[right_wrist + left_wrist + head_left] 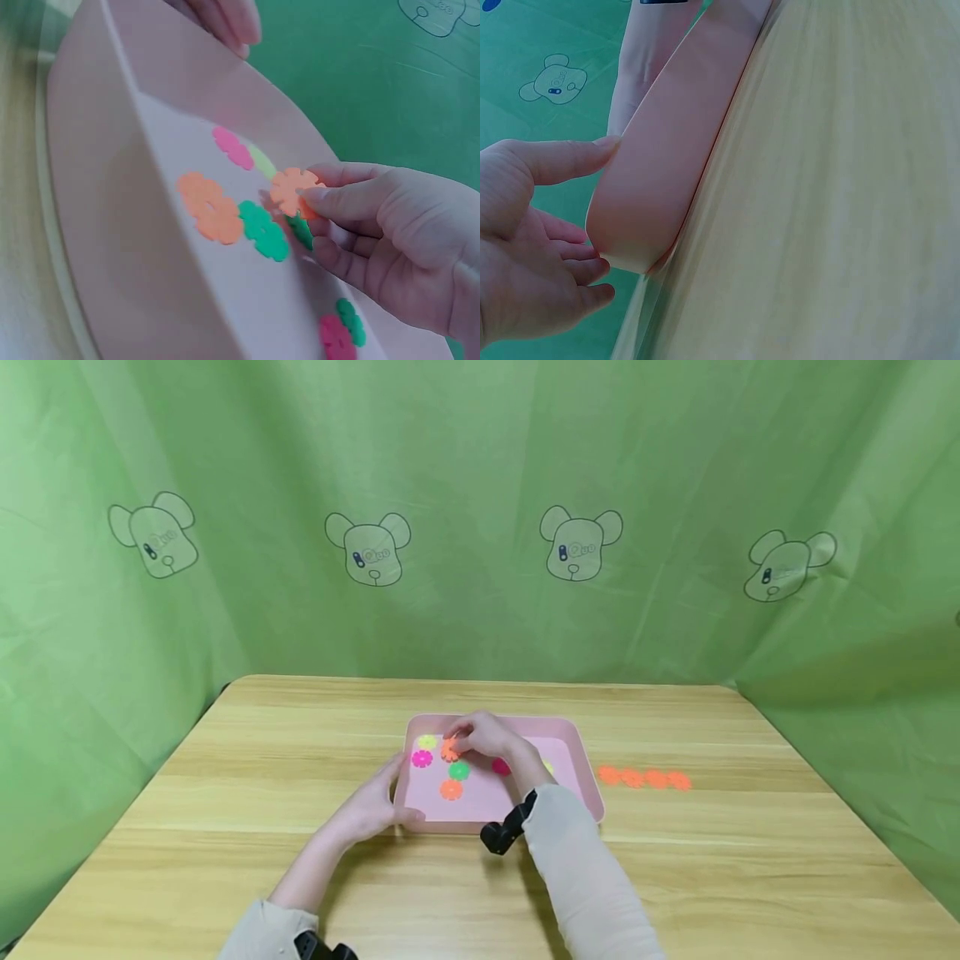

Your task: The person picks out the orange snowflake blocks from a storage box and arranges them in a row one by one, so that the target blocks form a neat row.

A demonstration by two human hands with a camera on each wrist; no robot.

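Observation:
In the right wrist view, my right hand point(405, 232) pinches an orange notched, flower-shaped disc point(294, 192) between thumb and index finger, above the floor of a pink tray point(480, 806). Below it lie a green disc point(264, 231), a pink disc point(232, 148), a yellow disc point(262, 161) and another orange disc point(210, 208). My left hand point(367, 806) rests at the tray's near left corner. Its thumb lies straight against the rim and its loosely extended fingers reach along the left side.
Four-lobed row aside, right of the tray several orange discs point(643, 778) lie in a line on the wooden table point(750, 860). Inside the tray, another pink disc point(501, 767) lies partly behind my right forearm. A green curtain point(480, 627) hangs behind the table.

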